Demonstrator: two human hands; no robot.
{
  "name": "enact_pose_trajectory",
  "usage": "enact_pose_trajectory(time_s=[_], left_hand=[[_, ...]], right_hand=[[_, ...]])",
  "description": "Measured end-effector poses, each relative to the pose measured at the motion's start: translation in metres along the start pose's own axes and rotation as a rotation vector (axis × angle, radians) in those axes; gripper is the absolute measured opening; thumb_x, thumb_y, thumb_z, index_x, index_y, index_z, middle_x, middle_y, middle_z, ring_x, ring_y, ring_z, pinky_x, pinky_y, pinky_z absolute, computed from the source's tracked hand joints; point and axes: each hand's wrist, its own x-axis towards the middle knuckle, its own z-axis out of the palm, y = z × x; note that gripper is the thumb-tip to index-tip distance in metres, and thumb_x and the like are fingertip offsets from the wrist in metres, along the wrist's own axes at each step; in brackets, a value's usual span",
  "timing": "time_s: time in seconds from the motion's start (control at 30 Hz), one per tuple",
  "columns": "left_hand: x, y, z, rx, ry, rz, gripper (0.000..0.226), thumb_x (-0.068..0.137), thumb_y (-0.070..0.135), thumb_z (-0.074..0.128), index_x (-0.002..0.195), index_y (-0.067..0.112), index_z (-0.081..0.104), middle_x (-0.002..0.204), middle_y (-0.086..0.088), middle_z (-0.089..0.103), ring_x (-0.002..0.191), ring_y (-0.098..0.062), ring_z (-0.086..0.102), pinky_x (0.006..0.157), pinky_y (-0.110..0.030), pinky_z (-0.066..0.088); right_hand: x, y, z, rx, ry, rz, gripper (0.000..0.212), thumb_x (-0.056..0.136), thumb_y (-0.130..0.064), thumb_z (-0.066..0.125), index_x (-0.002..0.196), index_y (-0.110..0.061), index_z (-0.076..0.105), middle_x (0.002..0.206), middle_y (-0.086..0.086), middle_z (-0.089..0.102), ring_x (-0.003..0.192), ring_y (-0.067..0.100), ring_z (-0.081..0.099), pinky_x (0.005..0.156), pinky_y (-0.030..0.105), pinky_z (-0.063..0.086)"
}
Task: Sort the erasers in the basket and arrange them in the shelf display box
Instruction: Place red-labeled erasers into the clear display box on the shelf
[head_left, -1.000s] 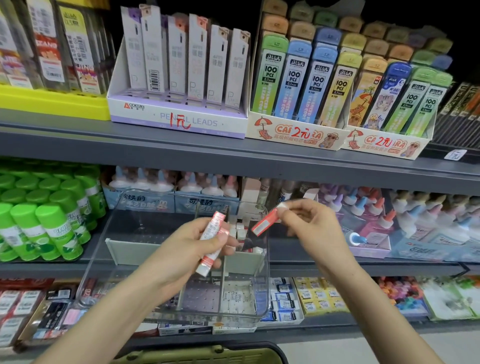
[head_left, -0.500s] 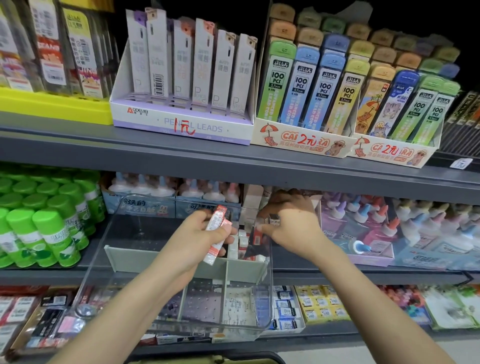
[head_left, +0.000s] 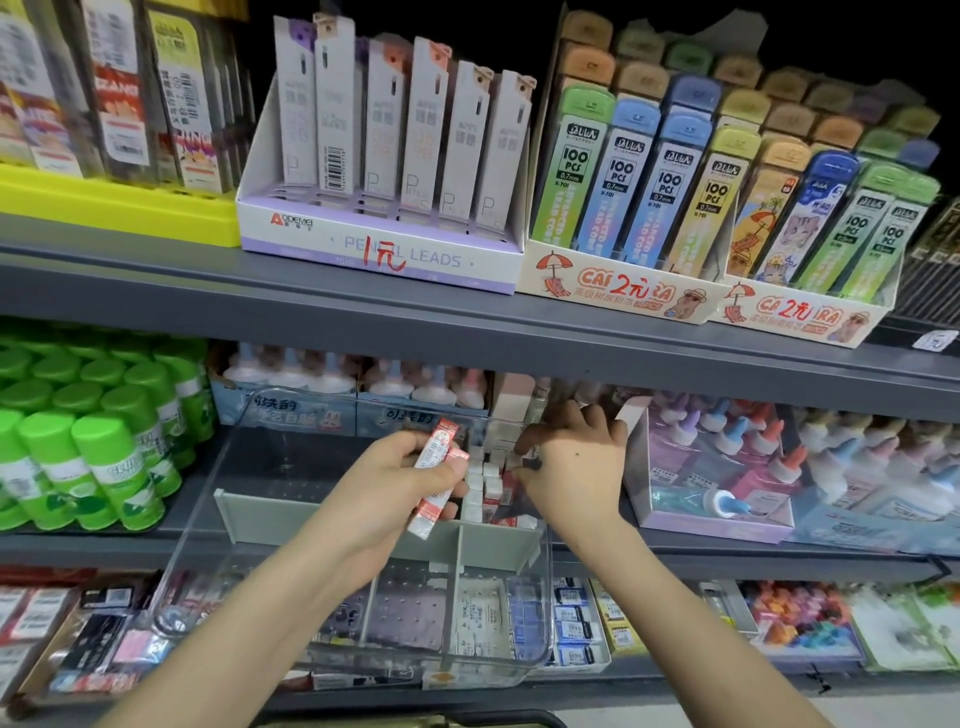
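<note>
Left hand (head_left: 392, 480) grips slim red-white erasers (head_left: 435, 470); clear plastic box (head_left: 524, 657).

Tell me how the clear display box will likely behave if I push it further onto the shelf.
It probably slides easily: the box is smooth clear plastic and mostly empty, so likely light. It may tip forward, since its front overhangs the shelf edge. The erasers standing at its back right could topple if jolted.
</note>
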Motion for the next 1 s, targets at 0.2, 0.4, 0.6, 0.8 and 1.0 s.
enact_pose_trajectory(time_s=[0.2, 0.4, 0.6, 0.8, 1.0], left_hand=[[-0.004, 0.008, 0.004, -0.228, -0.071, -0.101, 0.016, 0.088, -0.012, 0.049, 0.099, -0.007, 0.059, 0.088, -0.022, 0.063, 0.073, -0.024, 0.062, 0.058, -0.025, 0.057], [-0.006, 0.01, 0.008, -0.247, -0.095, -0.103, 0.018, 0.084, -0.008, 0.057, 0.102, -0.007, 0.06, 0.09, -0.022, 0.069, 0.074, -0.025, 0.07, 0.062, -0.03, 0.059], [-0.009, 0.014, 0.022, -0.343, -0.025, -0.104, 0.021, 0.087, -0.005, 0.055, 0.108, -0.006, 0.052, 0.101, -0.025, 0.064, 0.083, -0.031, 0.066, 0.061, -0.034, 0.06], [-0.011, 0.019, 0.025, -0.262, 0.01, -0.074, 0.021, 0.089, 0.002, 0.057, 0.108, -0.004, 0.051, 0.09, -0.017, 0.063, 0.078, -0.025, 0.066, 0.062, -0.034, 0.059], [-0.005, 0.02, 0.031, -0.191, 0.003, -0.022, 0.03, 0.09, 0.005, 0.057, 0.116, -0.008, 0.049, 0.088, -0.017, 0.066, 0.071, -0.021, 0.066, 0.058, -0.025, 0.058]], right_hand=[[-0.002, 0.004, -0.006, 0.07, 0.016, 0.017, 0.032, 0.029, -0.039, 0.09, 0.052, -0.03, 0.068, 0.071, 0.001, 0.063, 0.07, 0.03, 0.059, 0.065, 0.035, 0.044], [-0.023, 0.006, -0.043, 0.752, -0.131, -0.061, 0.02, 0.083, -0.038, 0.068, 0.101, -0.03, 0.07, 0.1, -0.019, 0.064, 0.104, 0.005, 0.053, 0.093, 0.027, 0.04], [-0.054, -0.007, -0.045, 0.705, 0.003, -0.281, 0.054, 0.067, -0.061, 0.062, 0.112, -0.031, 0.062, 0.101, -0.017, 0.059, 0.096, 0.004, 0.05, 0.087, 0.022, 0.04], [-0.058, 0.002, -0.04, 0.752, 0.116, -0.275, 0.027, 0.082, -0.041, 0.061, 0.103, -0.025, 0.066, 0.097, -0.017, 0.062, 0.093, 0.006, 0.052, 0.085, 0.026, 0.04], [-0.061, 0.006, -0.049, 0.944, 0.104, -0.196, 0.024, 0.082, -0.028, 0.058, 0.104, -0.039, 0.06, 0.095, -0.018, 0.06, 0.091, 0.003, 0.055, 0.081, 0.014, 0.043]])
